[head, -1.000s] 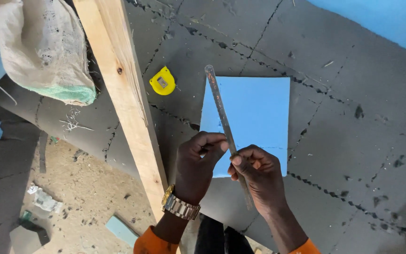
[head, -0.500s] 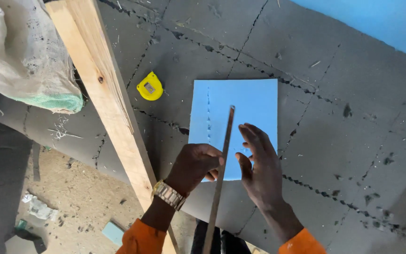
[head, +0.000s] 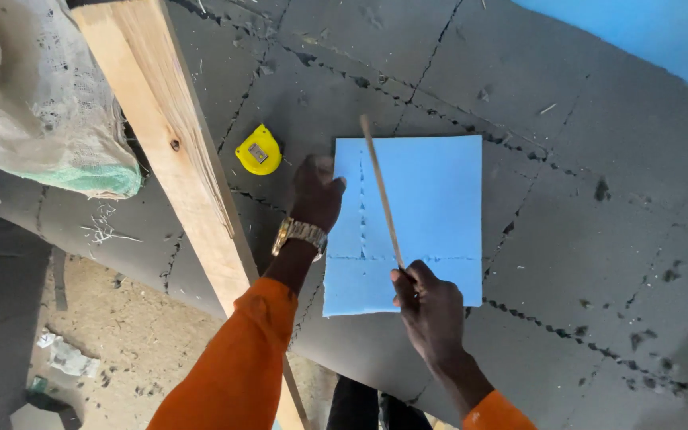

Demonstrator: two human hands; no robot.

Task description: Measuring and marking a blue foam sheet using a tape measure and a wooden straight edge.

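A light blue foam square (head: 431,207) lies flat on a dark grey foam work surface (head: 583,239), with faint cut lines across it. My left hand (head: 316,191), with a metal watch on the wrist, presses on the square's left edge. My right hand (head: 428,306) grips the near end of a thin long blade (head: 380,191). The blade slants up and away over the left part of the square, its tip just past the far edge.
A yellow tape measure (head: 259,150) rests left of the square. A pale wooden plank (head: 177,151) runs diagonally along the surface's left side. A woven sack (head: 37,103) lies at upper left. A large blue foam sheet (head: 654,32) fills the top right. Sandy floor (head: 129,342) shows below left.
My left hand let go of the blade and moved up to the square's left edge. My right hand closed on the blade's near end, and the blade now lies over the square.
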